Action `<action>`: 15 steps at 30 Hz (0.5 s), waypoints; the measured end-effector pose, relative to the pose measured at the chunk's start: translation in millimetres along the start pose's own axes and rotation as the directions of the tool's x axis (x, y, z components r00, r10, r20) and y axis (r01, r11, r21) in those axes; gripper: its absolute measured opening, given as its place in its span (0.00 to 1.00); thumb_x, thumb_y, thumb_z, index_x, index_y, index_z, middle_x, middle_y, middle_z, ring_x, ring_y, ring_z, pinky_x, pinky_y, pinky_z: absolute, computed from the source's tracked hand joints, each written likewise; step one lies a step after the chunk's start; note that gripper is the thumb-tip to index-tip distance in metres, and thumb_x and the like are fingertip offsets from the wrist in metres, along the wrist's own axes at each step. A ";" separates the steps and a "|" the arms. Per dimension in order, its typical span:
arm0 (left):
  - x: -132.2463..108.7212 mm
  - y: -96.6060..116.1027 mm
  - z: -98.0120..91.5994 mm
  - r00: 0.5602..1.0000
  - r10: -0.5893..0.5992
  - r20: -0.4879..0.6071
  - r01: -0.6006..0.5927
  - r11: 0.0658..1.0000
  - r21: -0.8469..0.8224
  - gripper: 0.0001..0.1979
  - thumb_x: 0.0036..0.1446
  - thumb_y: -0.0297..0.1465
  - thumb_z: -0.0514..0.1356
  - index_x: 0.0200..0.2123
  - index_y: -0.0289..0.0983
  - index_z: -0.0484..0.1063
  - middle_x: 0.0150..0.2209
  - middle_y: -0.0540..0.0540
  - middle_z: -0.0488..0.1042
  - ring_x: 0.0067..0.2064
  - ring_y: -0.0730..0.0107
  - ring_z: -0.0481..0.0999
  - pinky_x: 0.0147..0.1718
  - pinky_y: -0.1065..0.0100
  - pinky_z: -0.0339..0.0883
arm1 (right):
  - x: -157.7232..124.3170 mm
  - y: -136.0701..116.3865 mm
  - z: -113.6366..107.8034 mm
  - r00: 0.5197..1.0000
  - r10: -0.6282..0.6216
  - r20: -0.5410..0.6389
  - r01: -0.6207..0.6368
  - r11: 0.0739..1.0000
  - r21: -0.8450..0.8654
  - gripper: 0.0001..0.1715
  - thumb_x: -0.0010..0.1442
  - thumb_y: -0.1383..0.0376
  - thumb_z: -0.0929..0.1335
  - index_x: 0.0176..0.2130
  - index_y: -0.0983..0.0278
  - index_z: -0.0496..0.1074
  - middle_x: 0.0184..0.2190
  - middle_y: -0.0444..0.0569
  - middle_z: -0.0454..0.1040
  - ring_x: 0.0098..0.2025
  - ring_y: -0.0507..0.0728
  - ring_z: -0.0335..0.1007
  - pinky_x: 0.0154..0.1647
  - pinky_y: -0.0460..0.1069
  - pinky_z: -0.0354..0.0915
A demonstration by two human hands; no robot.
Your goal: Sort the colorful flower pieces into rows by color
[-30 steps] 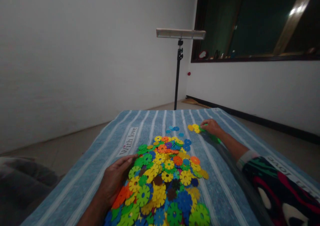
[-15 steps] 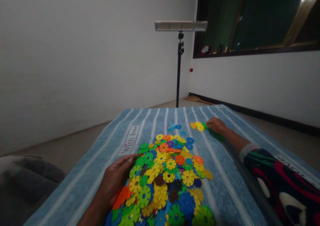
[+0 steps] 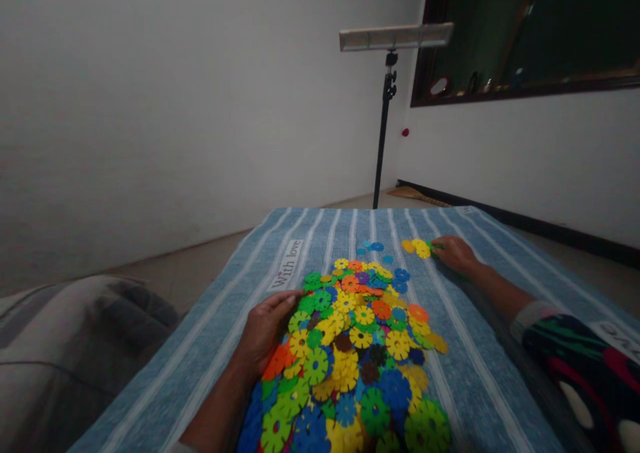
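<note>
A large pile of notched plastic discs (image 3: 360, 336) in yellow, green, blue, orange and brown lies on a blue striped cloth (image 3: 200, 346). Along the pile's left edge rests my left hand (image 3: 267, 326), its fingertips touching the discs by a green one. At the right, beyond the pile, my right hand (image 3: 453, 253) has its fingers closed on a green disc (image 3: 436, 245), beside a small group of yellow discs (image 3: 419, 247). Several loose blue discs (image 3: 373, 246) lie behind the pile.
Behind the cloth-covered surface stands a lamp on a black pole (image 3: 383, 133). A grey draped cloth (image 3: 85, 346) is at the left. White walls and a dark window (image 3: 530, 33) are behind.
The view has turned left, so everything sits further right in the picture. Both hands stay nearly where they were relative to the discs.
</note>
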State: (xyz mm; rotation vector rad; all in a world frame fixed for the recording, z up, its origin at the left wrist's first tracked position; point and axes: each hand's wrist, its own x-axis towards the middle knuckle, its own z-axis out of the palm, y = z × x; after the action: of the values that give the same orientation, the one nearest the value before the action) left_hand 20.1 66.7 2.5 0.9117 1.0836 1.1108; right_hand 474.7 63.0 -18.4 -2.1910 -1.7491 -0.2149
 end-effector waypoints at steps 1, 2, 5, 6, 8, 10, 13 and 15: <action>0.6 -1.0 -0.3 1.000 -0.008 0.008 0.008 1.000 -0.009 0.18 0.35 0.31 0.74 0.33 0.32 0.81 0.32 0.41 0.82 0.29 0.65 0.79 0.30 0.69 0.72 | -2.6 -5.3 0.4 1.000 -0.022 -0.003 0.022 1.000 0.012 0.15 0.59 0.67 0.64 0.39 0.64 0.80 0.41 0.53 0.79 0.45 0.60 0.73 0.45 0.49 0.62; 1.4 -2.1 -0.9 1.000 -0.020 0.022 0.020 1.000 -0.021 0.18 0.34 0.31 0.74 0.33 0.32 0.81 0.32 0.41 0.82 0.30 0.65 0.79 0.30 0.69 0.72 | -5.9 -11.4 0.6 0.999 -0.047 -0.006 0.047 0.999 0.027 0.15 0.59 0.67 0.64 0.39 0.64 0.80 0.41 0.53 0.79 0.45 0.60 0.73 0.45 0.49 0.63; 4.5 -6.3 -3.3 0.998 -0.028 0.052 0.030 0.999 -0.038 0.20 0.34 0.33 0.74 0.34 0.32 0.81 0.33 0.41 0.82 0.31 0.65 0.79 0.32 0.68 0.72 | -19.4 -34.2 0.4 0.988 -0.157 -0.015 0.157 0.984 0.089 0.14 0.60 0.67 0.64 0.37 0.64 0.80 0.40 0.53 0.80 0.44 0.60 0.74 0.48 0.50 0.64; 5.5 -7.6 -4.1 0.998 -0.026 0.056 0.028 0.999 -0.039 0.20 0.34 0.33 0.74 0.34 0.32 0.81 0.33 0.41 0.82 0.32 0.64 0.79 0.32 0.68 0.72 | -25.0 -43.2 0.0 0.979 -0.203 -0.018 0.204 0.972 0.114 0.14 0.60 0.67 0.64 0.37 0.64 0.80 0.39 0.53 0.80 0.45 0.60 0.74 0.48 0.50 0.64; 6.8 -9.5 -5.2 0.998 -0.019 0.057 0.021 0.999 -0.036 0.21 0.34 0.34 0.75 0.35 0.32 0.81 0.33 0.41 0.82 0.32 0.65 0.79 0.32 0.69 0.71 | -36.5 -62.3 -1.6 0.956 -0.292 -0.027 0.293 0.942 0.162 0.13 0.60 0.68 0.64 0.35 0.63 0.79 0.38 0.52 0.80 0.44 0.59 0.73 0.48 0.50 0.64; 7.4 -10.4 -5.5 0.999 -0.014 0.053 0.016 0.999 -0.031 0.21 0.34 0.34 0.75 0.34 0.32 0.81 0.32 0.42 0.82 0.31 0.66 0.78 0.30 0.70 0.70 | -46.9 -82.5 -4.4 0.928 -0.371 -0.042 0.372 0.905 0.205 0.13 0.61 0.68 0.64 0.33 0.62 0.79 0.36 0.51 0.79 0.42 0.59 0.73 0.46 0.50 0.65; 7.8 -11.3 -5.4 0.998 0.000 0.061 0.002 0.999 -0.033 0.21 0.33 0.35 0.75 0.34 0.32 0.81 0.30 0.44 0.82 0.29 0.69 0.77 0.30 0.71 0.69 | -58.1 -114.0 -11.3 0.879 -0.473 -0.062 0.472 0.844 0.254 0.13 0.62 0.68 0.64 0.30 0.62 0.77 0.33 0.50 0.78 0.39 0.57 0.72 0.43 0.50 0.64; 8.2 -12.3 -5.7 0.998 0.014 0.064 -0.011 0.999 -0.039 0.20 0.34 0.35 0.74 0.33 0.32 0.81 0.30 0.44 0.81 0.30 0.69 0.77 0.31 0.71 0.69 | -62.7 -135.6 -16.8 0.843 -0.534 -0.065 0.530 0.802 0.276 0.14 0.63 0.69 0.64 0.28 0.62 0.76 0.31 0.49 0.76 0.38 0.56 0.71 0.41 0.49 0.63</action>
State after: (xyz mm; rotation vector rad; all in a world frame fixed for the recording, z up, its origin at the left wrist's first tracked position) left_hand 18.1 72.2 -12.2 0.9184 1.0015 1.1023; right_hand 330.1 25.7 -0.9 -1.4632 -2.2167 -0.0646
